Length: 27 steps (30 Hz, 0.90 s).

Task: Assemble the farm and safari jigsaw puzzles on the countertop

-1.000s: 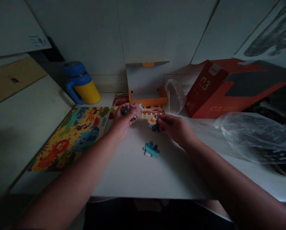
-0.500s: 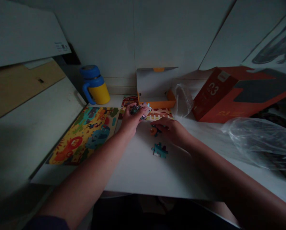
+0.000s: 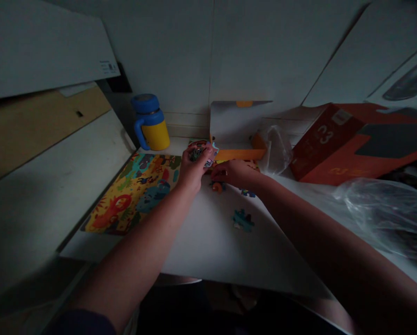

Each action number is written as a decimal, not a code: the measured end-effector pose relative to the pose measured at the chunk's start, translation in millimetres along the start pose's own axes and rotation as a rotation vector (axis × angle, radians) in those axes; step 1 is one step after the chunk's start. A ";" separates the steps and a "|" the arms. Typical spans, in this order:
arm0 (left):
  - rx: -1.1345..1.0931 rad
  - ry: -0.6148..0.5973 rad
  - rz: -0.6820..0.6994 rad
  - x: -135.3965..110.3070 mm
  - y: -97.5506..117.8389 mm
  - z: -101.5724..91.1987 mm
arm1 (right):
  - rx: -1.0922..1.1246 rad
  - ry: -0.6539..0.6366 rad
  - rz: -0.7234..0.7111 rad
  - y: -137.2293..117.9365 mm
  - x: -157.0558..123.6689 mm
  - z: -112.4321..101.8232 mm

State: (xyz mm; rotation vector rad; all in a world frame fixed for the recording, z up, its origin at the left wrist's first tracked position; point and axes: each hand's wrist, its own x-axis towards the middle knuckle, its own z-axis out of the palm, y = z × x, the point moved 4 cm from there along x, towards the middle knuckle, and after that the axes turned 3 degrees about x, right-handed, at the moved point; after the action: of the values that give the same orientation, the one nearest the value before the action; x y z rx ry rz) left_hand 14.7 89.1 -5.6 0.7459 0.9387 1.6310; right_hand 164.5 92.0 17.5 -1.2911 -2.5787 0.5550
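My left hand [image 3: 191, 170] is closed around a bunch of jigsaw puzzle pieces [image 3: 211, 156], held above the table with the thumb on top. Just right of it, my right hand [image 3: 235, 173] has its fingers curled down over a puzzle piece with an orange shape [image 3: 217, 187], low over the white tabletop. Partly covered by the right wrist is a dark blue puzzle piece [image 3: 248, 192]. Nearer to me lies a teal puzzle piece [image 3: 243, 220], apart from both hands.
A colourful animal picture sheet [image 3: 149, 190] lies left. Behind it stands a blue-and-yellow mug [image 3: 154, 128]. An open orange-edged box [image 3: 241, 154] is at the back, beside a clear plastic bag [image 3: 276, 151]. On the right are a red-orange box [image 3: 329, 144] and more clear plastic [image 3: 379, 214].
My right hand has moved left toward my left hand, and the orange-patterned piece has shifted left with it. The dark blue piece now shows beneath the wrist. The view has swung slightly left.
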 end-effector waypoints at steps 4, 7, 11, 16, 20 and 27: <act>-0.007 -0.005 -0.015 2.1 0.0 -1.5 | -0.104 0.109 0.084 6.8 -11.7 -11.9; -0.010 -0.012 -0.019 0.8 0.7 -0.5 | -0.101 0.129 0.060 11.9 -25.9 -18.5; 0.015 -0.014 -0.027 -0.9 0.7 0.1 | -0.009 0.120 -0.163 10.6 -38.0 -10.7; 0.043 -0.047 -0.033 0.0 -0.2 -0.4 | 0.044 0.031 -0.353 1.5 -38.4 11.1; 0.057 -0.063 -0.039 -0.8 1.1 0.6 | 0.023 0.095 -0.272 3.7 -41.3 7.5; 0.072 -0.095 -0.071 -4.1 1.7 3.9 | -0.030 0.156 -0.210 11.7 -57.2 3.4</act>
State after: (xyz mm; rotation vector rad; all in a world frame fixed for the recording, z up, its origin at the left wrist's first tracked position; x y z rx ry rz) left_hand 18.2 85.7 -2.2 0.8234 0.9493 1.4934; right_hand 205.9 51.6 8.7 -1.0113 -2.5585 0.3633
